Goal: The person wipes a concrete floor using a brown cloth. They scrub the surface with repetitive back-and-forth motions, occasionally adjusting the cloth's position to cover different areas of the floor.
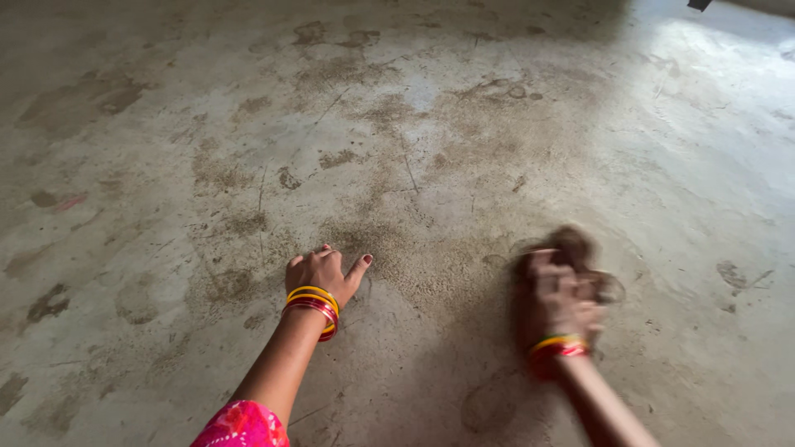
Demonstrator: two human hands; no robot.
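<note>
The right hand point(556, 294) is blurred, its grip wrapped around a dark brownish clump point(573, 248) — what it is I cannot tell — low over the concrete floor point(431, 149). The left hand point(321, 271) presses the floor, fingers curled under, thumb spread — holding nothing. Yellow-and-red bangles point(314, 303) ring both wrists.

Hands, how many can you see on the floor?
2. The left hand rests on the concrete floor, thumb out. The right hand is blurred, gripping something dark that I cannot make out. Bangles sit on both wrists.
</note>
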